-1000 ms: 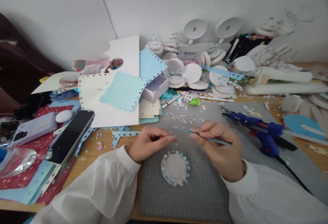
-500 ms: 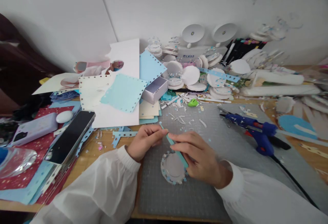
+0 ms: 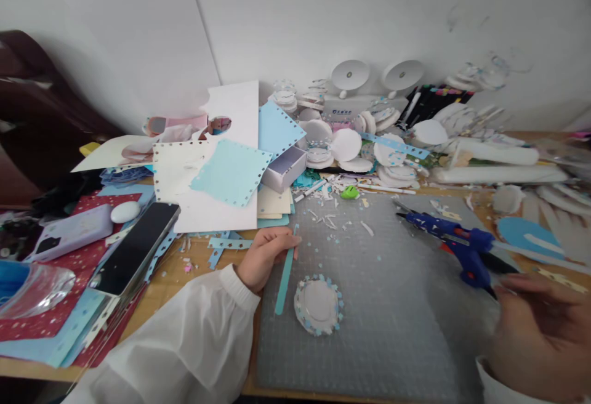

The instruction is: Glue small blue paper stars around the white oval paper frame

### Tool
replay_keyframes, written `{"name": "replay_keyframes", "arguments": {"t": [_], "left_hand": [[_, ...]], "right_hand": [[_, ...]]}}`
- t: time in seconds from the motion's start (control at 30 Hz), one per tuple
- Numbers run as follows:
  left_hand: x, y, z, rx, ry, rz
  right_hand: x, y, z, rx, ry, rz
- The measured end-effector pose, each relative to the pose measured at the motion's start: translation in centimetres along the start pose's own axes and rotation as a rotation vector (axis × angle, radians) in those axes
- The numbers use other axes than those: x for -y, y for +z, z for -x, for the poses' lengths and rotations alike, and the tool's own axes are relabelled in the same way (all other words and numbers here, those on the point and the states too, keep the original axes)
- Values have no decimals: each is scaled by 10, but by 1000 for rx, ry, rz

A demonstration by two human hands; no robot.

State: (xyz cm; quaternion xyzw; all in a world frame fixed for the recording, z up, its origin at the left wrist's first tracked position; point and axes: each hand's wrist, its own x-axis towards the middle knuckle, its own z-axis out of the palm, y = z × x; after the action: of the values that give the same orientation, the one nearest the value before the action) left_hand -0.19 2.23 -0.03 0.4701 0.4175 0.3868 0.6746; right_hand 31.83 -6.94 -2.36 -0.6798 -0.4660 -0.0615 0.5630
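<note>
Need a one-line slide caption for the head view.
Left hand pins a blue paper strip to the cutting mat beside a star-edged disc; right hand near the blue glue gun.

Your left fingers point(image 3: 284, 242) rest on the strip point(image 3: 284, 274), which runs from them back toward you along the mat point(image 3: 392, 330). The disc point(image 3: 318, 297) lies on the mat just right of the strip. The glue gun point(image 3: 455, 241) lies just beyond your right fingers point(image 3: 530, 284). Scraps point(image 3: 330, 219) lie beyond your left fingers, the phone point(image 3: 136, 247) well to their left on the surface point(image 3: 161, 281).
</note>
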Motion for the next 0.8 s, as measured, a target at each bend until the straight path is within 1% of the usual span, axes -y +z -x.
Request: {"name": "replay_keyframes", "arguments": {"t": [0.03, 0.07, 0.1, 0.17, 0.23, 0.3, 0.37, 0.4, 0.43, 0.5, 0.57, 0.6, 0.67, 0.8], "left_hand": [[1, -1, 0, 6, 9, -6], [2, -2, 0, 11, 19, -13], [2, -2, 0, 15, 26, -19], [3, -3, 0, 20, 31, -32], [2, -3, 0, 23, 29, -42], [2, -3, 0, 31, 25, -49], [1, -3, 0, 39, 18, -50], [1, -3, 1, 42, 13, -48], [1, -2, 1, 44, 8, -46], [0, -2, 1, 53, 3, -47], [1, -2, 2, 72, 5, -65], [1, -2, 2, 85, 5, -77], [1, -2, 3, 112, 5, -92], [1, -3, 4, 157, -12, -91]], "right_hand": [[-8, 0, -2, -33, 48, 30], [-13, 1, -5, -32, 98, 64], [-15, 3, -8, 23, 131, 107], [-13, 8, -15, 192, 170, 216], [-7, 14, -20, 329, 137, 329], [1, 20, -24, 406, 68, 418], [8, 23, -26, 425, 0, 448], [12, 24, -27, 417, -9, 466], [16, 25, -27, 414, 5, 485], [25, 26, -27, 415, 85, 516], [36, 28, -25, 410, 157, 493], [41, 31, -24, 404, 167, 450], [52, 38, -18, 389, 138, 317], [72, 59, -5, 435, 32, -2]]}}
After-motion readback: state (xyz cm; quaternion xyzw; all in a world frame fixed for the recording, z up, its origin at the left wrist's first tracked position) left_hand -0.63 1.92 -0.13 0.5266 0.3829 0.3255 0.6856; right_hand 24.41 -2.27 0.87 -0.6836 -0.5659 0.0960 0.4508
